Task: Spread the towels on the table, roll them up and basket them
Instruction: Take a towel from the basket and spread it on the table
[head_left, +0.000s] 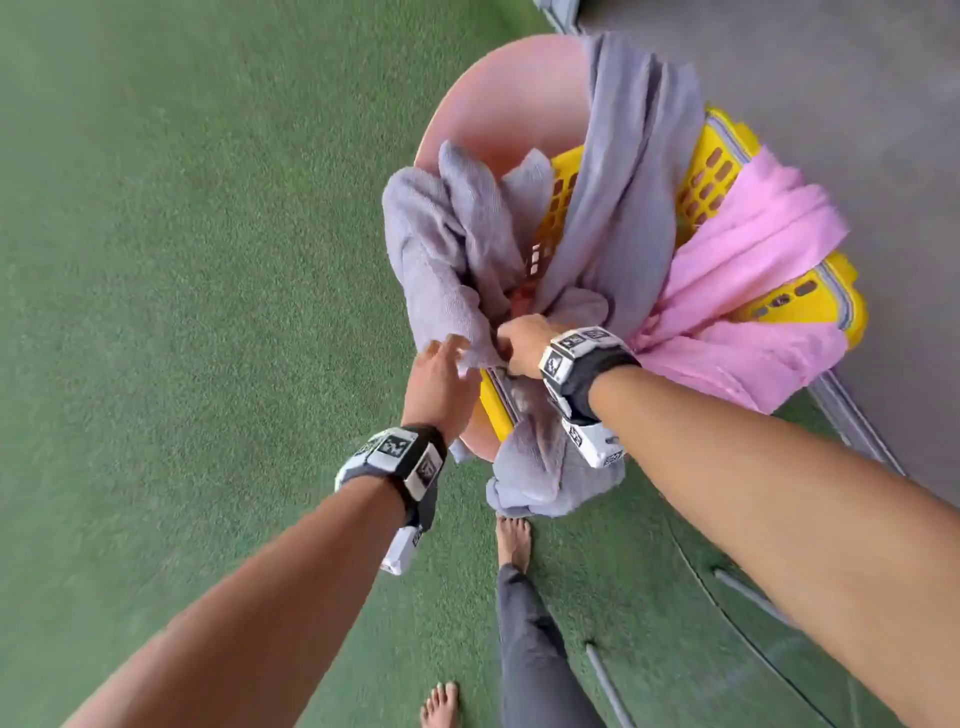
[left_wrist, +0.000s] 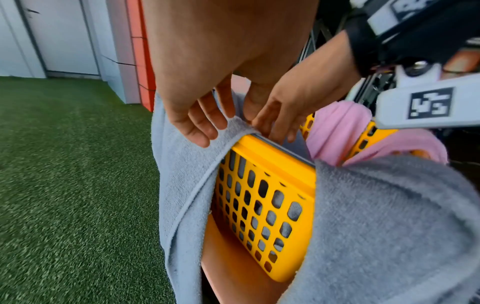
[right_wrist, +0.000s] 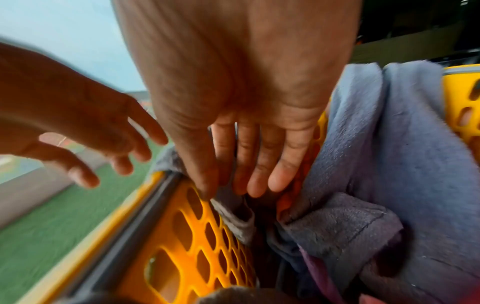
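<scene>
A yellow perforated basket (head_left: 722, 171) sits on a pink round seat (head_left: 498, 104). Grey towels (head_left: 441, 260) spill over its near and left rim, and a longer grey one (head_left: 623, 182) drapes across it. A pink towel (head_left: 753, 244) hangs over the right side. My right hand (head_left: 511, 343) reaches inside the near rim; in the right wrist view its thumb and fingers (right_wrist: 226, 189) pinch a fold of grey towel (right_wrist: 233, 216). My left hand (head_left: 457, 348) is beside it with relaxed fingers (left_wrist: 205, 123) touching the grey towel edge (left_wrist: 187, 174) draped over the rim (left_wrist: 275, 148).
A grey table top (head_left: 831, 78) with a metal edge lies right of the basket, its legs (head_left: 602, 686) going down to the green turf (head_left: 182, 260). My bare feet (head_left: 514, 540) stand just before the seat. A white door and an orange panel (left_wrist: 140, 51) are farther off.
</scene>
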